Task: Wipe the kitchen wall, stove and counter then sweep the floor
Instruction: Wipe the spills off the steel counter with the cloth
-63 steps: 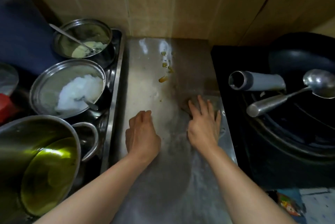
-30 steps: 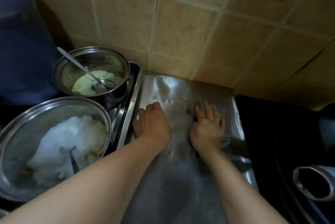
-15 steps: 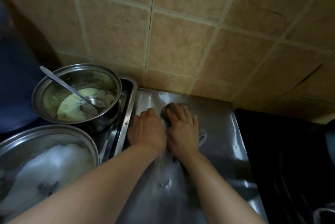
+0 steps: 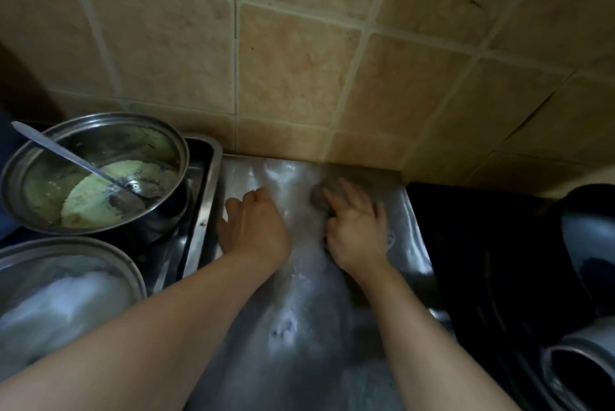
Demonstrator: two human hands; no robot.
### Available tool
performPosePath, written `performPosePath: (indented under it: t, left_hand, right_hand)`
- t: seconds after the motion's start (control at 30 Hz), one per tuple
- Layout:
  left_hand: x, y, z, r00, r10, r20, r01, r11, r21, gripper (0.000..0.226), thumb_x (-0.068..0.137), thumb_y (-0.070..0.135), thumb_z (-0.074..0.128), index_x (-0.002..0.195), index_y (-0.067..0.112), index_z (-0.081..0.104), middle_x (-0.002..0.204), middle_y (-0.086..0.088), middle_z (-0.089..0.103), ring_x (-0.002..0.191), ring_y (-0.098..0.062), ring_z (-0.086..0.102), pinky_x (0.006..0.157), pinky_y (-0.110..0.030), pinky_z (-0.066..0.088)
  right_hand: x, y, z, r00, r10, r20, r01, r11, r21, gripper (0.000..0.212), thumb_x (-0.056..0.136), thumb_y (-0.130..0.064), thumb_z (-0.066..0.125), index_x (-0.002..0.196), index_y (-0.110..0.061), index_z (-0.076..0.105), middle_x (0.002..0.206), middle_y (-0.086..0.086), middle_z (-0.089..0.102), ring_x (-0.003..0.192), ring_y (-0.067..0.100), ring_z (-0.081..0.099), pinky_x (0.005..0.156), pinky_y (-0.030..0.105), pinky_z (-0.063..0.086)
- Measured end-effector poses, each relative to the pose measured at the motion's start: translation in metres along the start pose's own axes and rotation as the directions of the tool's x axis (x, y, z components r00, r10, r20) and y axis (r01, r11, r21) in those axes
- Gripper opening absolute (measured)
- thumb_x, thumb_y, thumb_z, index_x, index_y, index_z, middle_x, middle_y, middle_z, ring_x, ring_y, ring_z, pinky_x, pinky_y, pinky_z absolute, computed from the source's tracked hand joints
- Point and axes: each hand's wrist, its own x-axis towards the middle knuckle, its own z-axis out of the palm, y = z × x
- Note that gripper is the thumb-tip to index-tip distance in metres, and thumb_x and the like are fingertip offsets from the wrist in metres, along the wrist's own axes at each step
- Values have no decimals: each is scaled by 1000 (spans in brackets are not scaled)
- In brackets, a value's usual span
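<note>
Cloth (image 4: 319, 195), pressed under the flat, open right hand (image 4: 357, 236), has slid back rightward along the wall at frame centre, left hand (image 4: 254, 227) bracing loosely curled on the surface (image 4: 299, 327), so wiping continues.

A single head-worn wide-angle view looks steeply down and forward, close over the steel tabletop (image 4: 309, 337), facing the tiled wall (image 4: 293, 71) just behind it.

Home kitchen: tan tiled wall (image 4: 293, 77), steel counter (image 4: 299, 327), pot (image 4: 96, 174) holding food, black stove (image 4: 482, 261).
</note>
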Motion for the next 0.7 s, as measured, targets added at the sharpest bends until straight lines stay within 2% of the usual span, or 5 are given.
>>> performPosePath:
  t: [0.1,0.3,0.47,0.6,0.7]
  left_hand:
    - [-10,4,1,999,27,32,-27,1000,6,51,85,5,50,134,10,35,135,-9,43,126,-30,34,99,-43,36]
    - [-27,2,6,995,67,73,-69,997,33,59,87,7,49,141,11,28,142,-7,36,130,-30,29,101,-43,32]
    - [-39,-13,-1,997,4,72,-2,1000,-20,62,85,5,49,143,11,27,144,-9,36,132,-31,30,102,-43,34]
    - [-55,-24,-2,998,-37,52,40,997,-72,53,84,5,51,134,7,37,138,-12,42,128,-33,37,98,-41,40]
    - [-66,-30,3,996,-80,28,83,987,-134,59,84,3,51,140,6,32,142,-12,39,131,-31,35,104,-39,38]
  right_hand:
    - [-28,20,0,980,177,-90,-178,984,-4,68,77,-34,28,144,-28,37,156,-2,22,144,22,18,114,49,18]
    - [-92,12,0,997,61,43,-61,998,5,88,62,-40,4,144,-34,34,157,-9,15,145,17,14,117,44,10]
    - [-97,5,1,955,289,-68,-290,957,-7,71,72,-31,26,141,-27,42,155,-3,26,142,25,24,113,48,18]
    - [-128,-34,10,999,-49,-5,49,996,-69,63,64,-28,36,120,-26,64,134,0,57,119,28,57,93,53,46]
    - [-116,-30,1,996,-91,19,91,996,0,62,73,-24,35,132,-29,53,147,-1,42,134,25,41,106,50,34]
